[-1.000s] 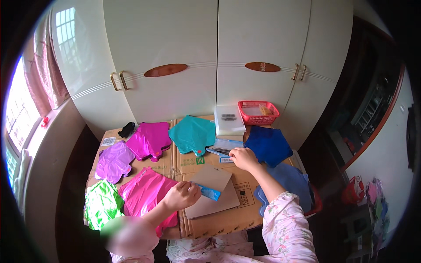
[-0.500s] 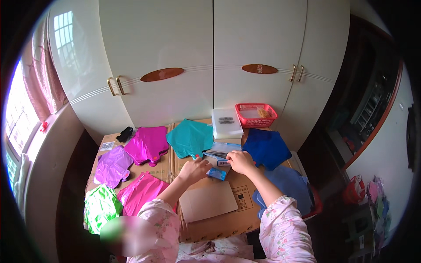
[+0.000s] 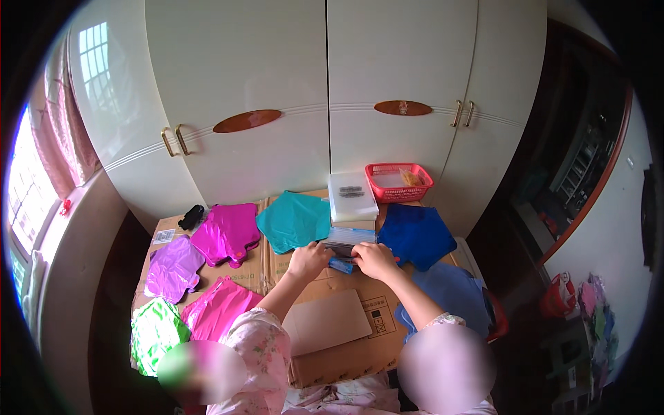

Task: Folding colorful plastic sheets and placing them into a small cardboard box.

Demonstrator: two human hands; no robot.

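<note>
My left hand [image 3: 310, 263] and my right hand [image 3: 375, 261] meet across the middle of the cardboard-covered table, fingers curled in. They are at the near edge of a stack of thin clear sleeves [image 3: 351, 236] with blue edges. What lies in their fingertips is too small and partly covered to make out. Just below the fingertips is a small blue packet [image 3: 340, 265], half hidden by the hands. To the left of my left hand lies a teal foil sheet pile [image 3: 294, 220]; a dark blue pile [image 3: 417, 235] lies right of my right hand.
A flat cardboard piece [image 3: 328, 321] lies nearest me. Purple [image 3: 173, 268], magenta [image 3: 225, 233], pink [image 3: 220, 304] and green [image 3: 159, 330] foil piles line the left. Slate-blue pieces [image 3: 446, 297] lie right. Behind stand a clear-topped stack [image 3: 351, 198] and red basket [image 3: 400, 185].
My right hand has moved slightly left and my left hand slightly right and up, so they are closer together. The small blue packet is now more covered by them.
</note>
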